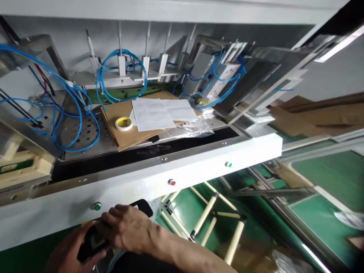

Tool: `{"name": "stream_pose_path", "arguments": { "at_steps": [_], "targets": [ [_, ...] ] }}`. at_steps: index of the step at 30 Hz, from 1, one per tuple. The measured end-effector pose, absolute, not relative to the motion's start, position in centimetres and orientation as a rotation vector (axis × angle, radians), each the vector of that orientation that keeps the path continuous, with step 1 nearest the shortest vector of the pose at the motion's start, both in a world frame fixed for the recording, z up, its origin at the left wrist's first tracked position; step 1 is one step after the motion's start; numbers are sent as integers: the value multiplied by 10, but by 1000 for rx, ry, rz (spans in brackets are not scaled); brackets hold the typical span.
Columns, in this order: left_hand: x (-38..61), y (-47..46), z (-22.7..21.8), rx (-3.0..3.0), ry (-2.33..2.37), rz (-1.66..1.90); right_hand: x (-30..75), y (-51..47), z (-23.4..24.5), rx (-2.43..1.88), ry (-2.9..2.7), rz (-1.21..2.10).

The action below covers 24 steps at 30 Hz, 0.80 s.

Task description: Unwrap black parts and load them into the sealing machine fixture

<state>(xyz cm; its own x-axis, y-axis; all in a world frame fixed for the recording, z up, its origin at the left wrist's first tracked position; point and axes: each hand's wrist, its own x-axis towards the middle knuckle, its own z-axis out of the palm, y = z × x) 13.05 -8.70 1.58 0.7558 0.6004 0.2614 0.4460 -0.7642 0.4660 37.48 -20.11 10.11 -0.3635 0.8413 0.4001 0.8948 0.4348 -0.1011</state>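
Observation:
Both hands meet at the bottom left, just below the white machine panel (142, 182). My left hand (66, 256) comes up from the bottom edge with its fingers wrapped round a black object (91, 242). My right hand (127, 227) lies on top of the same object with its fingers curled over it, the forearm running off to the lower right. A black rounded part (143, 206) sticks out behind the right hand. I cannot make out what the black object is. A green button (97, 206) sits on the panel just above the hands.
The panel also carries a red button (171, 182) and a second green button (228, 164). Above it lie cardboard sheets (119, 132) with a tape roll (123, 123) and white papers (162, 113), amid blue tubes (76, 113). Cream rollers (204, 220) and a green belt (327, 212) are at the right.

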Motion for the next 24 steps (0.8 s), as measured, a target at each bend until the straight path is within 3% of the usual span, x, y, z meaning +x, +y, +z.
{"name": "stream_pose_path", "arguments": {
  "at_steps": [5,10,16,24],
  "targets": [
    [179,-93,26,2565,1003,481,425,-270,98,-1585,-1884,-239],
    [203,-88,56,2473,1389,424,463,-295,34,-1861,-1505,-257],
    [257,-73,59,2817,932,663,482,-278,-37,-1891,-1641,-275],
    [300,-67,43,2932,564,646,479,-287,-46,-1963,-1547,-283]
  ]
}}
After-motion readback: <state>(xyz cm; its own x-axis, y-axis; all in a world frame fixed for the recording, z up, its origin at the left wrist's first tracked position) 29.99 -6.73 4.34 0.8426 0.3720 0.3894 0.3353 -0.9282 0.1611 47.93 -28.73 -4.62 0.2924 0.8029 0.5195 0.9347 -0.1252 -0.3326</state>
